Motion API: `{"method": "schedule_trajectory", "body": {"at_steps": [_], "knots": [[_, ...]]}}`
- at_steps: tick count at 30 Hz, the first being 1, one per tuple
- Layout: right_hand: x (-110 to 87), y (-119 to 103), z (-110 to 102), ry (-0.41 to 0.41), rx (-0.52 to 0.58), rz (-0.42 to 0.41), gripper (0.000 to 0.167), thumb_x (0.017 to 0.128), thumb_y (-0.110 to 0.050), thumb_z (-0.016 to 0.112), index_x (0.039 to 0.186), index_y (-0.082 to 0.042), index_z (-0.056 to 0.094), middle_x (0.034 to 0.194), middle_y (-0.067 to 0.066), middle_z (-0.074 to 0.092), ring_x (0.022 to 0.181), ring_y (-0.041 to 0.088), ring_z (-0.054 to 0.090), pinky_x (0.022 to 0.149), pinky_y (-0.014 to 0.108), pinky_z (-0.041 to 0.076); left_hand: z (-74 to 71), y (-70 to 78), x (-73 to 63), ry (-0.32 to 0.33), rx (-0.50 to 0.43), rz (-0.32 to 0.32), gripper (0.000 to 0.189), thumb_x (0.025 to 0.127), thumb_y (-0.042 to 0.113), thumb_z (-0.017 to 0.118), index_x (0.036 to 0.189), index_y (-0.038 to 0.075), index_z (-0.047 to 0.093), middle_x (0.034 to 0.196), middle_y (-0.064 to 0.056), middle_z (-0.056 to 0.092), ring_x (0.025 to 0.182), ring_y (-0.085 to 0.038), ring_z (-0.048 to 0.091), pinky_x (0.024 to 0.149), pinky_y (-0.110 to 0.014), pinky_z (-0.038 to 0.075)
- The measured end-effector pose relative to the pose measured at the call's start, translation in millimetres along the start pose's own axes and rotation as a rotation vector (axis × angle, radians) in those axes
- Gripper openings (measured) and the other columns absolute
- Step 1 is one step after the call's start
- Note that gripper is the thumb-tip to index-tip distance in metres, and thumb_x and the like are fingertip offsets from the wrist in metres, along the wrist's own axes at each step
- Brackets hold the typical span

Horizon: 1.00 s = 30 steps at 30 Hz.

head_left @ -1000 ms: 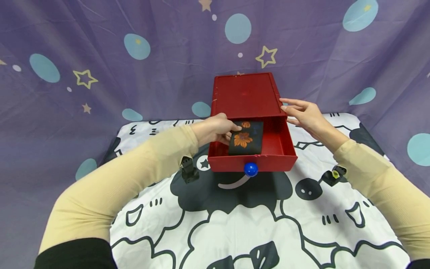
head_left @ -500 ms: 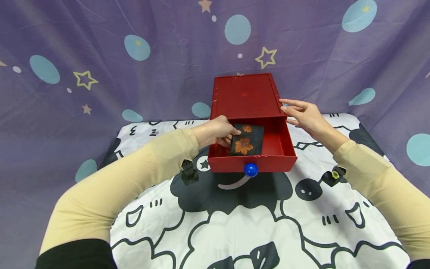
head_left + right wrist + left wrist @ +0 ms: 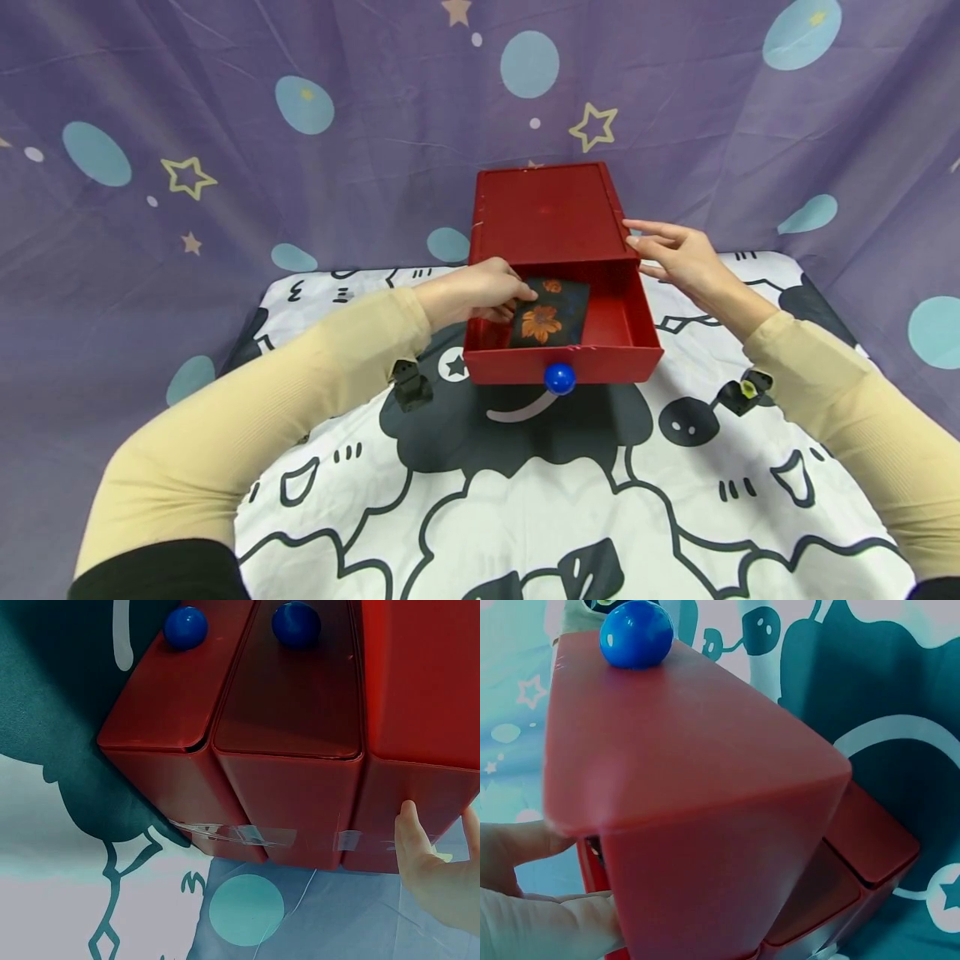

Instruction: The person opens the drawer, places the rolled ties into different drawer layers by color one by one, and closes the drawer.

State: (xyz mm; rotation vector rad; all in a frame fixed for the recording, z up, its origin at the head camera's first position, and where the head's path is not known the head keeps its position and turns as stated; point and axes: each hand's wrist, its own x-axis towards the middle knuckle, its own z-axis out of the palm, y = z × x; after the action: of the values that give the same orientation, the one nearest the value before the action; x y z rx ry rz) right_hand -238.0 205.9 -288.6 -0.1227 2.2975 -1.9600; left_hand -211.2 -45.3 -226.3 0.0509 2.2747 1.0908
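Note:
A red drawer unit (image 3: 551, 212) has its top drawer (image 3: 622, 321) pulled out, with a blue knob (image 3: 560, 378) on the front. In the drawer lies a flat, dark, rectangular item with orange flowers (image 3: 562, 312); its exact kind does not show. My left hand (image 3: 487, 287) reaches over the drawer's left wall and pinches the item's left edge between thumb and fingers. The held edge is mostly hidden in the left wrist view, behind the drawer's red wall (image 3: 705, 877). My right hand (image 3: 682, 258) has its fingers extended, fingertips at the unit's right side.
Two lower drawers with blue knobs (image 3: 296, 624) sit beneath, closed, with clear tape (image 3: 262, 836) along the side. The unit stands on a white and black cartoon-print cloth (image 3: 525, 508), close to a purple patterned curtain (image 3: 390, 133).
The flowered item has sunk a little and tilted in the drawer, then shifted slightly left with my left hand and forearm. My right hand stays in place.

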Motion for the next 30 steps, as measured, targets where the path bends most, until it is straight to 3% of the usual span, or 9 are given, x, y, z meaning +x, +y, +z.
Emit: {"method": "schedule_trajectory", "body": {"at_steps": [3, 6, 11, 17, 21, 25, 30], "knots": [[0.0, 0, 0, 0.003, 0.005, -0.001, 0.057, 0.081, -0.036, 0.061, 0.131, -0.015, 0.045, 0.11, 0.0, 0.053, 0.104, 0.015, 0.051, 0.086, 0.036, 0.041, -2.0, 0.4, -3.8, 0.0, 0.035, 0.022, 0.026, 0.089, 0.017, 0.052, 0.107, -0.001, 0.057, 0.086, -0.007, 0.048, 0.073, -0.017, 0.045, 0.068, -0.024, 0.047], [0.1, 0, 0, 0.005, 0.008, -0.001, 0.056, 0.081, -0.035, 0.061, 0.131, -0.015, 0.045, 0.108, -0.001, 0.054, 0.102, 0.014, 0.052, 0.084, 0.034, 0.042, -4.8, 1.7, -9.4, -0.006, 0.054, 0.046, 0.031, 0.089, 0.018, 0.052, 0.114, 0.0, 0.057, 0.104, -0.008, 0.053, 0.089, -0.019, 0.05, 0.081, -0.029, 0.046], [0.6, 0, 0, 0.008, 0.014, 0.001, 0.056, 0.08, -0.035, 0.061, 0.13, -0.016, 0.045, 0.11, 0.0, 0.053, 0.103, 0.014, 0.052, 0.081, 0.031, 0.044, -9.4, 4.0, -20.5, -0.018, 0.122, 0.091, 0.037, 0.09, 0.021, 0.05, 0.123, 0.003, 0.051, 0.123, -0.008, 0.049, 0.107, -0.02, 0.049, 0.087, -0.031, 0.043], [0.3, -1, 0, 0.01, 0.019, 0.006, 0.056, 0.081, -0.034, 0.061, 0.131, -0.016, 0.045, 0.111, 0.0, 0.053, 0.103, 0.014, 0.052, 0.082, 0.031, 0.044, -8.5, 1.8, -33.3, 0.005, 0.345, 0.255, 0.037, 0.09, 0.022, 0.05, 0.122, 0.005, 0.053, 0.113, -0.006, 0.055, 0.091, -0.014, 0.05, 0.076, -0.027, 0.042], [-0.1, -1, 1, 0.009, 0.017, 0.002, 0.056, 0.08, -0.035, 0.061, 0.131, -0.015, 0.045, 0.11, -0.001, 0.053, 0.101, 0.012, 0.053, 0.083, 0.031, 0.043, -4.8, -1.4, -43.3, 0.071, 0.47, 0.381, 0.033, 0.088, 0.022, 0.052, 0.117, 0.005, 0.057, 0.104, -0.008, 0.06, 0.073, -0.015, 0.05, 0.061, -0.025, 0.039], [-0.3, 0, 1, 0.011, 0.015, -0.008, 0.056, 0.081, -0.034, 0.061, 0.13, -0.013, 0.045, 0.107, -0.002, 0.055, 0.098, 0.01, 0.054, 0.083, 0.033, 0.043, 1.5, -4.7, -54.7, 0.154, 0.569, 0.463, 0.032, 0.087, 0.022, 0.054, 0.115, 0.006, 0.058, 0.098, -0.008, 0.061, 0.06, -0.016, 0.046, 0.054, -0.024, 0.036], [-0.5, 0, 1, 0.012, 0.007, -0.001, 0.057, 0.081, -0.035, 0.061, 0.131, -0.014, 0.045, 0.109, -0.001, 0.054, 0.1, 0.011, 0.053, 0.084, 0.034, 0.042, 11.4, -11.0, -66.5, 0.259, 0.707, 0.549, 0.032, 0.086, 0.023, 0.056, 0.113, 0.007, 0.06, 0.097, -0.008, 0.061, 0.075, -0.017, 0.053, 0.065, -0.027, 0.043]]}}
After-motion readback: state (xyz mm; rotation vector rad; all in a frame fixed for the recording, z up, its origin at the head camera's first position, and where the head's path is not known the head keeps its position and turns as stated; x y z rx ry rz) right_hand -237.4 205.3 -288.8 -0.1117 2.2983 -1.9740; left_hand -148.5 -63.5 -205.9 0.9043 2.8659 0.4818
